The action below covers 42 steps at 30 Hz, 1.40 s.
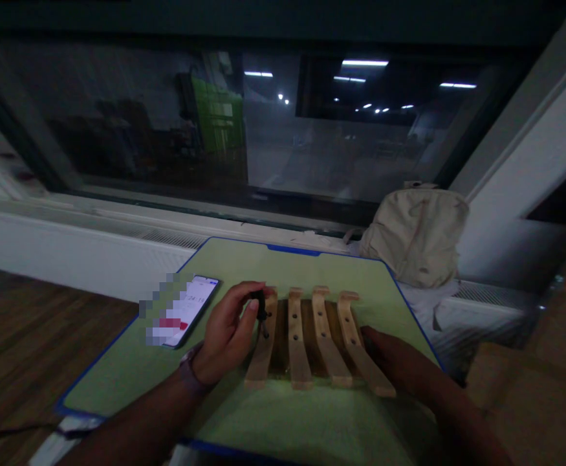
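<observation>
1. Green mat [283, 421] bears a wooden hook rack [297, 336]
2. Left hand [227, 330] pinches a small dark fitting [261, 307], perhaps a screw, beside the rack
3. Right hand [399, 362] lies loosely open, touching the rack's rightmost slat [351, 336]

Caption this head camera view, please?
Left hand pinches small black item by wooden rack; right hand touches the rack.

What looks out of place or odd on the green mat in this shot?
A blocky pixelated patch covers the lower left of the phone and part of the green mat beside it. It looks odd because it is an image blur, not a real object. Nothing else stands out.
</observation>
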### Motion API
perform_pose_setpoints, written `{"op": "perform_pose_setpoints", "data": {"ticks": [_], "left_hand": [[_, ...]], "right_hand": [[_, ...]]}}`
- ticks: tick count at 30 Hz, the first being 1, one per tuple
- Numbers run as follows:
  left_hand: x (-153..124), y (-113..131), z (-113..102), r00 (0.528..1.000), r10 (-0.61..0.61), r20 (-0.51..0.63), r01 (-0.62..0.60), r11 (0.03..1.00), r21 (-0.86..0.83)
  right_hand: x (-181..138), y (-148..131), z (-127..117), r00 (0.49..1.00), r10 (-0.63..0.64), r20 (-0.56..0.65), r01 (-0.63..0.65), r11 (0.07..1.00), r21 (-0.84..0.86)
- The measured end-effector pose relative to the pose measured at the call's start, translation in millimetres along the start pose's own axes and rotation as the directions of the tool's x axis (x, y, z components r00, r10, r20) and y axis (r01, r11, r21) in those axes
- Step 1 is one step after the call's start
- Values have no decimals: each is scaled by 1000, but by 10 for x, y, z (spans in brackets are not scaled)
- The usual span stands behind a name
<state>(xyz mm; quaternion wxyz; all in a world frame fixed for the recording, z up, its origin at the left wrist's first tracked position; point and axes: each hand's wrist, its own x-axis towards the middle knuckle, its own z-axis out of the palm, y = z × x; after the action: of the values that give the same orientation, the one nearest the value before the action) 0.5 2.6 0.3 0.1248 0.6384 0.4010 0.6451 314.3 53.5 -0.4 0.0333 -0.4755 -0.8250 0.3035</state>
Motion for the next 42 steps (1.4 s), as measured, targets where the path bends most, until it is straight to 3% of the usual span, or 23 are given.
{"op": "perform_pose_setpoints", "data": {"ticks": [5, 13, 20, 26, 35, 42], "left_hand": [[17, -63, -67, 991, 134, -12, -133, 989, 60], [-46, -59, -64, 996, -80, -27, 82, 994, 75], [20, -77, -69, 998, 62, -32, -61, 997, 41], [-18, -84, -37, 995, -84, -49, 86, 996, 35], [41, -82, -45, 998, 3, -55, -3, 1000, 5], [-27, -46, -34, 994, -92, -66, 93, 996, 9]], "right_hand": [[17, 45, 37, 998, 38, -45, -40, 998, -56], [38, 105, 101, 996, 51, -70, -62, 986, -154], [37, 117, 111, 996, 52, -71, -63, 984, -164], [50, 117, 100, 996, 58, -64, -67, 985, -159], [60, 143, 115, 996, 66, -58, -74, 986, -149], [48, 103, 100, 996, 67, -64, -75, 987, -141]]}}
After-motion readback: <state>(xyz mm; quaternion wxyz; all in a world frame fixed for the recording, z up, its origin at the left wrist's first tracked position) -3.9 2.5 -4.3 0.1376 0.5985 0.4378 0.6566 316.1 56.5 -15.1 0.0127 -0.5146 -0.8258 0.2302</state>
